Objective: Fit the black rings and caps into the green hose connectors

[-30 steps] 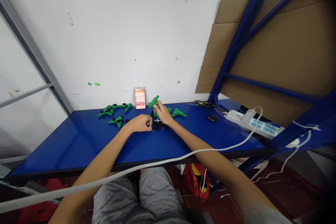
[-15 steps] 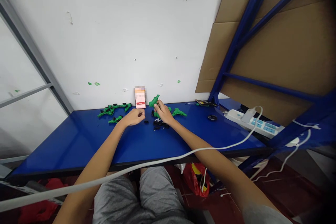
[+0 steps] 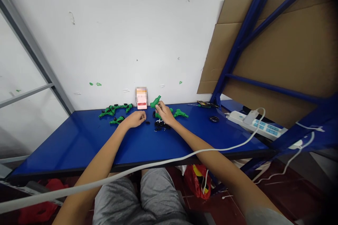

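Pinching a green fitting (image 3: 155, 102), the right hand (image 3: 165, 113) rests beside the left hand (image 3: 136, 119), fingers curled together, at its 9 o'clock.

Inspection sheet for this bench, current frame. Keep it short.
Surface: blue table, against a white wall.
Job's things: green fitting in the right hand; spare green fittings lie left and right of the hands; small black parts scattered near the hands.
Clutter: pink card propped at the wall, screwdriver, dark oval object.
Hands: right hand grips the fitting; left hand curled on the table, contents not visible.
Cables: white cable crosses the front edge, runs to a power strip.
Surroundings: blue rack, cardboard, red bag under the table.
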